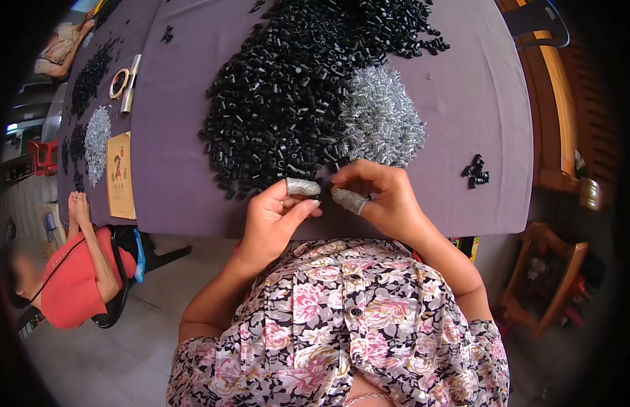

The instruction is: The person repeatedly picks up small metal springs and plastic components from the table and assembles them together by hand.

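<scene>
My left hand (277, 214), its index finger wrapped in silver tape, pinches a small black part (319, 200) at the table's front edge. Just beside it, my right hand (383, 197) has a taped thumb and fingers curled together; whatever is between its fingertips is too small to make out. Beyond both hands spreads a large pile of small black tubular parts (274, 115). Against the pile's right side lies a heap of small shiny silver pieces (383, 115).
Several black parts (475, 173) lie apart at the right. On the left are a tape roll (119, 83), a silver tube (131, 85), a booklet (121, 176) and another silver heap (97, 146). A person in red (77, 281) sits there. A wooden chair (545, 278) stands right.
</scene>
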Available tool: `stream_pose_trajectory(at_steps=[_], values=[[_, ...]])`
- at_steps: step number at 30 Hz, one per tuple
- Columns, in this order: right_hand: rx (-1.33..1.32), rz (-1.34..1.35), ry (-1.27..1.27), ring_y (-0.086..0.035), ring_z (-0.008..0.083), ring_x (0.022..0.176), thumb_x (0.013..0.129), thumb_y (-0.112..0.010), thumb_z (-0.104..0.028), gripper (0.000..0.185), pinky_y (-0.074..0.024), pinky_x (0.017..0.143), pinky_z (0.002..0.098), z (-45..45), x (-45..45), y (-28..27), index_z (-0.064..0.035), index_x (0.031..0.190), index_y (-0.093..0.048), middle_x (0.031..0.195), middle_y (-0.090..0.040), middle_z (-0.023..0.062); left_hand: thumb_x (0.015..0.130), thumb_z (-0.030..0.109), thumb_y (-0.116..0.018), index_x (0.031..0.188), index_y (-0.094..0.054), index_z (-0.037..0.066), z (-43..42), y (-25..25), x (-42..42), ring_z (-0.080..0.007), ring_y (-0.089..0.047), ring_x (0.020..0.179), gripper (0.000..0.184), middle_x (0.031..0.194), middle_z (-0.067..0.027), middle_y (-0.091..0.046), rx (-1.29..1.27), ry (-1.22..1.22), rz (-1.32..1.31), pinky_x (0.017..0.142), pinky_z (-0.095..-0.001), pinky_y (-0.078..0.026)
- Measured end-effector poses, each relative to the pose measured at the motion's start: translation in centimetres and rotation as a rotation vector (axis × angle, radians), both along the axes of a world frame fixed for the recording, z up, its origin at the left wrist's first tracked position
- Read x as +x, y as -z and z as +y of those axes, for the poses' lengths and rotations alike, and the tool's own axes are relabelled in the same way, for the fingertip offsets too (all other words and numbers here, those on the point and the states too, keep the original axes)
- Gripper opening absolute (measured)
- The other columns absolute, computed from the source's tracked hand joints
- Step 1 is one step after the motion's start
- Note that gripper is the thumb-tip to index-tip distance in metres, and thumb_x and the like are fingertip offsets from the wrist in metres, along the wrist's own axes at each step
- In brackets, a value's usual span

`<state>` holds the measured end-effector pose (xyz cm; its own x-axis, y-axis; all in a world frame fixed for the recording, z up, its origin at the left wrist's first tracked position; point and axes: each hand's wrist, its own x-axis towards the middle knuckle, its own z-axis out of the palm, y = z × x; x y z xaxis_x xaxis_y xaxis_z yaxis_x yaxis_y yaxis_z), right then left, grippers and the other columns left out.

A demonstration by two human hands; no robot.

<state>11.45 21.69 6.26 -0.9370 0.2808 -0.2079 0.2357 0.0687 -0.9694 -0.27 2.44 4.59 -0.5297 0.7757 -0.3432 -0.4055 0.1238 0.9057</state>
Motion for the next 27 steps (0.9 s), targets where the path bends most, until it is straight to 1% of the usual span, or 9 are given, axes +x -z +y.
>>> stream_pose_trajectory(at_steps=[1, 2, 5, 8, 14, 20, 21, 24, 27], values=[[-0.115, -0.014, 0.038, -0.068, 0.0127, 0.083, 0.082, -0.069, 0.01, 0.025, -0.0553, 0.075, 0.0283, 0.1, 0.2, 0.1, 0.0018, 0.106, -0.067, 0.093, -0.072, 0.0063, 0.098, -0.002, -0.064, 0.116, -0.064, -0.004, 0.3, -0.2, 0.1, -0.0117, -0.069, 0.091, 0.018, 0.105, -0.0066, -0.071, 0.003, 0.011, -0.003, 0.085, -0.0266, -0.057], [-0.245, -0.033, 0.053, -0.067, 0.0085, 0.087, 0.089, -0.068, 0.007, 0.017, -0.0551, 0.076, 0.0259, 0.4, 0.5, -0.1, 0.0027, 0.106, -0.068, 0.093, -0.072, 0.003, 0.098, -0.001, -0.064, 0.116, -0.064, -0.004, 0.6, -0.4, 0.3, -0.0117, -0.069, 0.091, 0.019, 0.105, -0.0066, -0.071, 0.006, 0.022, -0.008, 0.085, -0.0265, -0.057], [-0.321, 0.011, 0.052, -0.068, 0.0091, 0.089, 0.091, -0.072, 0.003, 0.015, -0.0554, 0.079, 0.0262, 0.9, 1.2, 0.6, 0.0032, 0.106, -0.068, 0.094, -0.073, 0.0039, 0.098, -0.001, -0.064, 0.117, -0.064, -0.004, 1.6, -0.8, 0.6, -0.0144, -0.07, 0.091, 0.019, 0.106, -0.0088, -0.072, 0.017, 0.059, -0.04, 0.084, -0.0275, -0.057], [-0.277, -0.017, 0.033, -0.069, 0.0105, 0.092, 0.09, -0.071, 0.004, 0.017, -0.0559, 0.081, 0.0272, 0.8, 1.1, -1.1, 0.0034, 0.107, -0.068, 0.096, -0.073, 0.0053, 0.098, -0.001, -0.063, 0.118, -0.064, -0.004, 2.2, -0.8, 0.7, -0.0136, -0.07, 0.092, 0.019, 0.107, -0.0087, -0.071, 0.025, 0.079, -0.034, 0.085, -0.0272, -0.057], [-0.035, 0.013, 0.003, -0.071, 0.0147, 0.091, 0.089, -0.071, 0.005, 0.02, -0.0565, 0.081, 0.0291, 0.9, 1.4, -1.2, 0.0026, 0.108, -0.07, 0.094, -0.074, 0.0078, 0.099, 0.0, -0.064, 0.116, -0.064, -0.004, 2.4, -1.2, 0.8, -0.0116, -0.069, 0.092, 0.017, 0.105, -0.0075, -0.071, 0.004, 0.086, -0.023, 0.084, -0.026, -0.057], [0.289, 0.154, -0.038, -0.074, 0.0255, 0.086, 0.082, -0.073, 0.005, 0.025, -0.0577, 0.077, 0.0341, 0.9, 1.4, -0.5, -0.0009, 0.107, -0.071, 0.092, -0.073, 0.0143, 0.098, -0.001, -0.064, 0.114, -0.065, -0.004, 2.5, -1.0, 0.8, -0.0105, -0.069, 0.091, 0.016, 0.103, -0.0066, -0.072, -0.003, 0.082, -0.005, 0.083, -0.0253, -0.057], [0.272, 0.148, -0.042, -0.074, 0.0263, 0.086, 0.082, -0.073, 0.005, 0.025, -0.0579, 0.077, 0.0346, 0.9, 1.4, -0.6, -0.001, 0.106, -0.071, 0.092, -0.073, 0.0147, 0.098, -0.002, -0.064, 0.114, -0.065, -0.004, 2.5, -0.9, 0.8, -0.0105, -0.069, 0.091, 0.016, 0.102, -0.0066, -0.072, -0.01, 0.087, 0.002, 0.083, -0.0253, -0.057], [0.248, 0.142, -0.056, -0.074, 0.0279, 0.087, 0.082, -0.072, 0.005, 0.025, -0.0582, 0.076, 0.0354, 0.9, 1.3, -0.9, -0.0012, 0.106, -0.071, 0.092, -0.073, 0.0155, 0.099, -0.002, -0.062, 0.118, -0.064, -0.004, 2.5, -1.1, 0.7, -0.0139, -0.069, 0.095, 0.02, 0.109, -0.0086, -0.07, -0.019, 0.117, -0.041, 0.086, -0.0284, -0.058], [0.25, 0.145, -0.067, -0.074, 0.0267, 0.087, 0.082, -0.072, 0.005, 0.025, -0.058, 0.076, 0.0348, 1.1, 1.2, -1.1, -0.0009, 0.106, -0.071, 0.093, -0.073, 0.0151, 0.099, -0.001, -0.062, 0.118, -0.063, -0.005, 2.5, -1.1, 0.7, -0.0145, -0.07, 0.093, 0.019, 0.107, -0.0094, -0.071, -0.014, 0.114, -0.05, 0.084, -0.0286, -0.058]])
